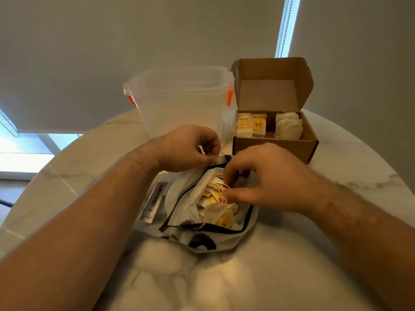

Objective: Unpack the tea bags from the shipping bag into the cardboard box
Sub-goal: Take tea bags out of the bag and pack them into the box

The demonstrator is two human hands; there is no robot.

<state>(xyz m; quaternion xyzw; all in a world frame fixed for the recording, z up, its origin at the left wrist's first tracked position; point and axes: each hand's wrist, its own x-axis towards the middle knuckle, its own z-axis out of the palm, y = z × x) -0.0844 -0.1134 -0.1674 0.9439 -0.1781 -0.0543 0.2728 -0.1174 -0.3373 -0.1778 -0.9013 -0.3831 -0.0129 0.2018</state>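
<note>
A white shipping bag [179, 198] with a black-edged opening lies on the marble table, its mouth spread wide. Loose tea bags [219, 209] with yellow tags and white strings fill it. My left hand [186, 149] pinches the far rim of the shipping bag and holds it up. My right hand [258, 176] reaches into the opening, thumb and fingers curled and pinching among the tea bags. Behind stands the open cardboard box [274, 147], lid up, with upright tea bags [251, 125] in its left compartment and more tea bags [288, 126] in its right.
A clear plastic container [179, 99] with orange clips stands left of the box, just beyond my left hand. The round marble table [202, 277] curves away on both sides. A barcode label [155, 202] shows on the shipping bag's left side. Window blinds hang behind.
</note>
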